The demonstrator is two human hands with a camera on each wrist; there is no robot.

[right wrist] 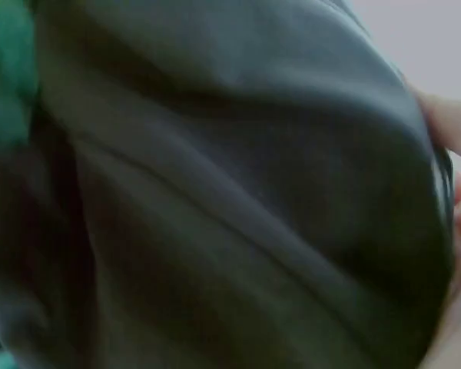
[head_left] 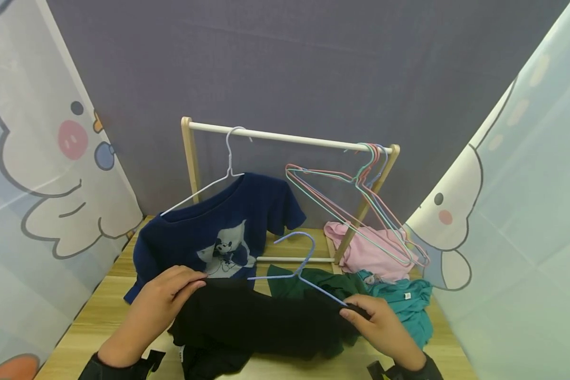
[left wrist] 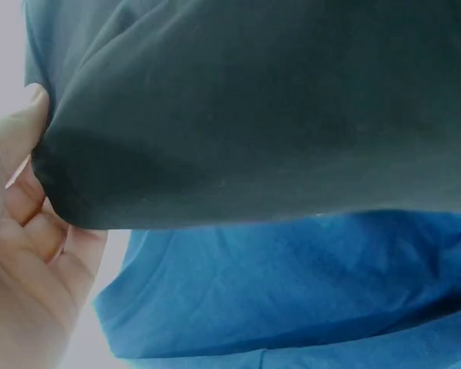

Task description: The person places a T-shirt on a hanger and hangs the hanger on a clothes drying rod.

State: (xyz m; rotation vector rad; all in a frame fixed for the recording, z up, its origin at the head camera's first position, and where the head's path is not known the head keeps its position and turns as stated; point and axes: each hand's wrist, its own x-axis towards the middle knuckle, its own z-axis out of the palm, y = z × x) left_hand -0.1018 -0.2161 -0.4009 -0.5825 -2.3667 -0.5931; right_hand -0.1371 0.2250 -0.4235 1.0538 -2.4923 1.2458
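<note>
A black garment (head_left: 266,316) stretches between both hands, with a blue-purple hanger (head_left: 298,273) partly inside it; the hanger's hook and upper shoulders show above the cloth. At the garment's left end, my left hand (head_left: 171,295) pinches the cloth between thumb and fingers. My right hand (head_left: 380,322) pinches the other end, right where the hanger's right arm meets the cloth. In the left wrist view the thumb lies over the edge of the black cloth (left wrist: 238,115). Folds of the same cloth (right wrist: 253,192) fill most of the right wrist view.
A navy T-shirt (head_left: 180,232) with a cartoon print hangs on a white hanger from the rack's rail (head_left: 290,139). Several empty hangers (head_left: 361,179) hang at its right end. Pink (head_left: 370,248), teal (head_left: 413,301) and dark green clothes (head_left: 328,282) lie on the wooden table (head_left: 95,322).
</note>
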